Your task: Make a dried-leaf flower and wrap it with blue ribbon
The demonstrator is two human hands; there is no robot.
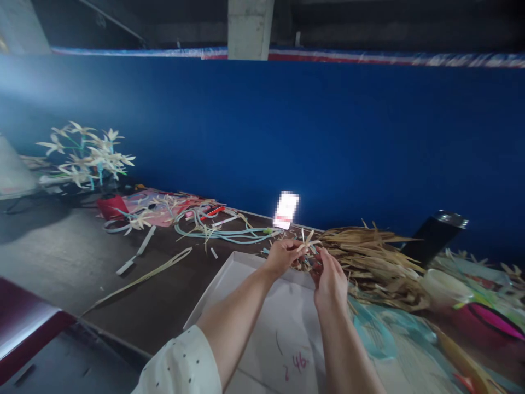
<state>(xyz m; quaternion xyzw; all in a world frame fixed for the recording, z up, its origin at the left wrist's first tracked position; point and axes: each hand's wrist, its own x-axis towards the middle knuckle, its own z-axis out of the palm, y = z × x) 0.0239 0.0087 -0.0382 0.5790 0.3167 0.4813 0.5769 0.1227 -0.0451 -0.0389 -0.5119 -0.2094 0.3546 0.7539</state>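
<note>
A small pale flower (307, 242), its narrow petals like strips of dried husk, is pinched in the fingertips of my left hand (284, 256). Close on its right, my right hand (330, 273) has its fingers curled; what they grip around the flower's lower part is hidden. Both hands are above the far edge of a shallow white box (283, 323) with red handwriting. Just right of them lies a heap of dried brown husk leaves (369, 246).
Finished-looking pale flowers (98, 153) stand at the far left. Light-blue tubing (229, 235), paper strips (146, 241) and a split husk strip (143, 280) lie left. A lit phone (286, 210) leans on the blue wall. A dark flask (430, 238) and pink container (492, 323) are right.
</note>
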